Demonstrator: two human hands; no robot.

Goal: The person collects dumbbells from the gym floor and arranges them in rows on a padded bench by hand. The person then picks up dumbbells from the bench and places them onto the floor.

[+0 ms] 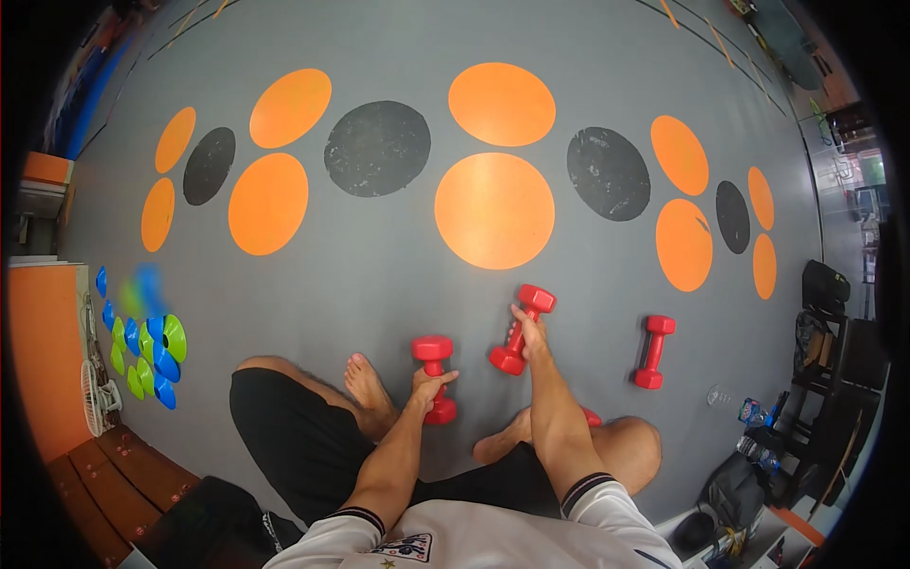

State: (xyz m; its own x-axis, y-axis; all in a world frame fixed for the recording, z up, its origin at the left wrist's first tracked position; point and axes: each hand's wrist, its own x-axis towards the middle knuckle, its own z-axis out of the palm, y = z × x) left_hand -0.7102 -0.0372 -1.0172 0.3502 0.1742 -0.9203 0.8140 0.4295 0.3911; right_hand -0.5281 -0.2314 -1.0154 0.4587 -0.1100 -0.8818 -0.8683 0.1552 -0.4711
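Hands apart from each other, each closed on its own weight. I see the left hand wrapped round the handle of the left dumbbell, its blocky, faceted red ends smooth and faintly glossy. The right hand grips the right dumbbell, same red finish, set at a slant. I cannot tell whether either weight bears on the floor.

Near the right hand, a third dumbbell lies loose; a red end shows by the right knee, the remainder hidden. Legs are folded, in black shorts of matte cloth.

Farther out: smooth grey floor bearing flat orange circles and black circles, the latter flecked and scuffed. At left, I note overlapping blue and green cones, a white caged fan and brown boards.
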